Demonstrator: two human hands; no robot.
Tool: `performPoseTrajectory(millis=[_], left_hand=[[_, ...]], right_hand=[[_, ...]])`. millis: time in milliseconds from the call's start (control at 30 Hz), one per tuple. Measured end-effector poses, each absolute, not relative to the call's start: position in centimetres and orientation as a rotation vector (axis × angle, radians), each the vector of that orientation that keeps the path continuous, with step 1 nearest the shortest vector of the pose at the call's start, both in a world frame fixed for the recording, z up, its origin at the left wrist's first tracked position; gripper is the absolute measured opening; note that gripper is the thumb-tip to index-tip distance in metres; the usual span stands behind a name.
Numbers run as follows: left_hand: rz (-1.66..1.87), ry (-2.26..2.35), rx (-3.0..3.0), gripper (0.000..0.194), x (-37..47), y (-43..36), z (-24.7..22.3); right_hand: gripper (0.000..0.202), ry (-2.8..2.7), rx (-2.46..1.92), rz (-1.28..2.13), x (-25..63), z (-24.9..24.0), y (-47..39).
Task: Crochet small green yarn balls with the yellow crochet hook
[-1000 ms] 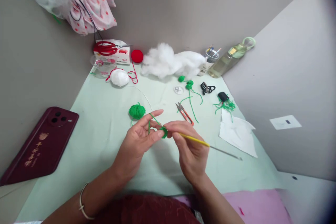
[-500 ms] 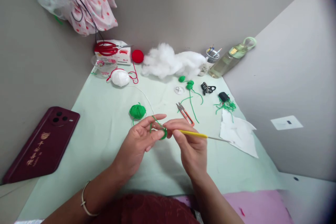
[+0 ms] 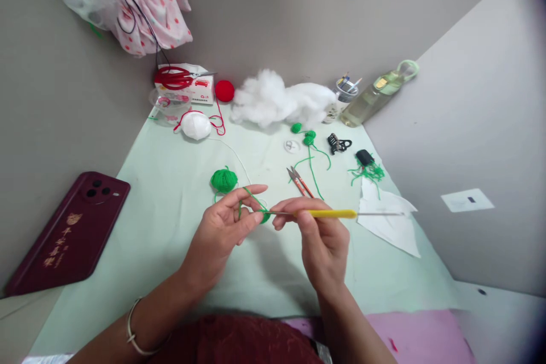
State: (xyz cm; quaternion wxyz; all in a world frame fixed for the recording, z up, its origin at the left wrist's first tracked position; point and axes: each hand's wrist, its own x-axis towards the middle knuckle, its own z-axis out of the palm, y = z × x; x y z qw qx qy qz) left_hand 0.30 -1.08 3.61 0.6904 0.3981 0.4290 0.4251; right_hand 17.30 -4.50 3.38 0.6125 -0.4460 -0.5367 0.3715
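Observation:
My left hand [image 3: 224, 224] pinches a small green crochet piece [image 3: 265, 217] between thumb and finger, with green yarn running over the raised index finger. A yellow-handled crochet hook [image 3: 330, 214] is gripped in my right hand [image 3: 326, 239]; its metal tip meets the piece by my left thumb, and its other thin end points right. Behind my left hand lies a green yarn ball [image 3: 224, 180]. Just beyond my right hand are thread snips [image 3: 300, 182], partly covered by the fingers.
White stuffing [image 3: 273, 99], a red yarn ball [image 3: 224, 91] and a white yarn ball [image 3: 195, 125] lie at the back. A bottle [image 3: 375, 96] leans at the right wall. A hair claw [image 3: 339, 143] and green scraps [image 3: 371, 170] sit right, a phone [image 3: 70, 230] left.
My right hand has moved right with the crochet hook, which now lies more level and shows more of its shaft. The left hand has shifted slightly left, still pinching the crochet piece.

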Motion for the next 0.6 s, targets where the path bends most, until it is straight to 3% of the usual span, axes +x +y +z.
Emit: performPoseTrajectory(millis=[233, 600], left_hand=[[0.977, 0.997, 0.945, 0.031, 0.14, -1.31, 3.44], [1.000, 1.034, 0.964, 0.030, 0.19, -1.31, 3.67]], right_hand=[[0.027, -1.447, -1.035, 0.617, 17.04, 3.25, -4.97], [0.028, -1.505, -1.030, 0.580, 16.99, 3.72, -4.73]])
